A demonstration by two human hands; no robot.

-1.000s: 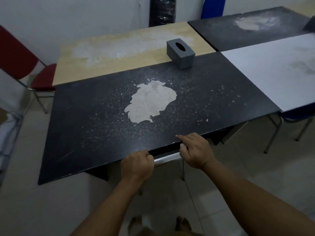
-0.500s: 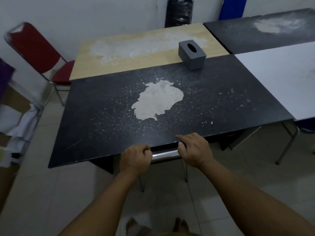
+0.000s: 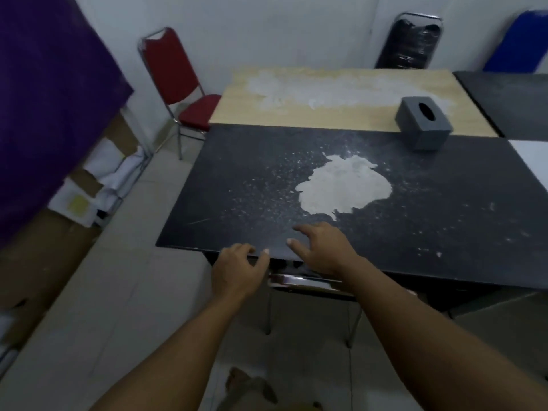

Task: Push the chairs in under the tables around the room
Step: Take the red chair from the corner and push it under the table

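Head view: two bare hands above a black table's [image 3: 237, 203] near edge.
Left hand [image 3: 237, 271] and right hand [image 3: 323, 250] hover with loosely spread fingers, holding nothing, over the tucked chair's chrome rail [image 3: 296, 280].

Dim, flat indoor light (no hard shadows), soft motion blur, edges bowed.

- Both hands hover open over the black table's [image 3: 444, 221] near edge: left hand [image 3: 237, 272], right hand [image 3: 323, 247].
- A chrome chair back [image 3: 299, 280] sits tucked under that edge.
- At eleven o'clock, a red chair [image 3: 178, 81]; at one o'clock, a grey tissue box [image 3: 422, 123].
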